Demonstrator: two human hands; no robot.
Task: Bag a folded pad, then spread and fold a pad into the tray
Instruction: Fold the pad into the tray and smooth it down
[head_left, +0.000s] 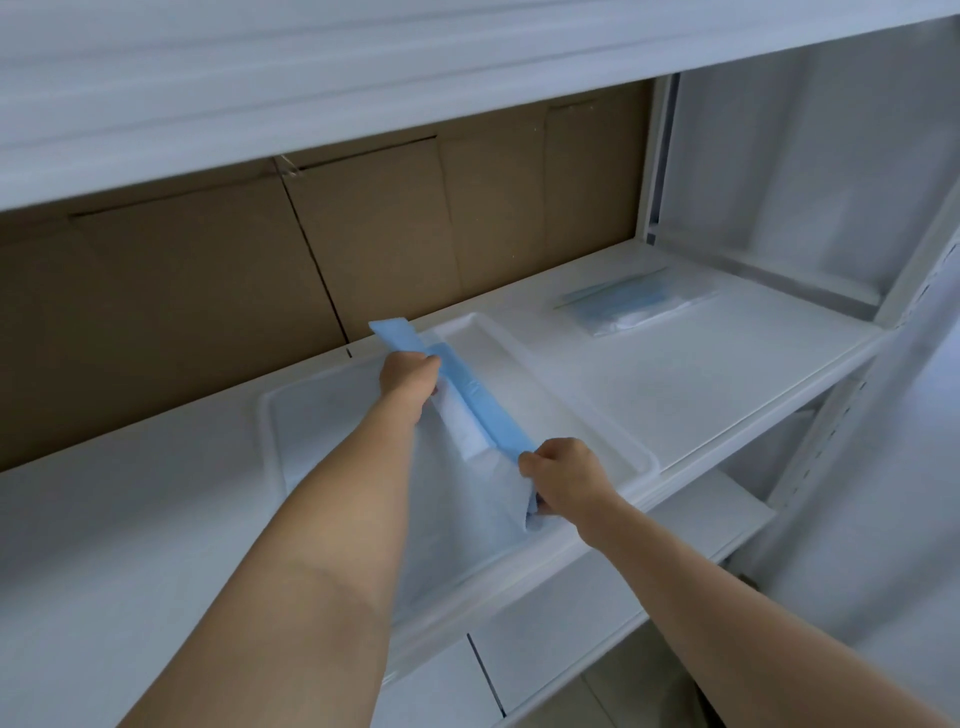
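Observation:
A blue and white pad (470, 402) is held above the white tray (587, 415) on the shelf. Its blue edge runs from the far left down to the near right, and its white sheet hangs below over the tray. My left hand (408, 376) grips the pad's far end. My right hand (563, 475) pinches the near end, with a fold of pad bunched under it. A clear bag holding a folded blue pad (636, 304) lies on the shelf at the back right.
The white shelf (727, 358) carries the tray and bag. Brown cardboard boxes (260, 270) stand behind it. Another shelf (311, 93) overhangs close above, a lower shelf (623, 597) sits below, and a white upright (852, 467) stands at right.

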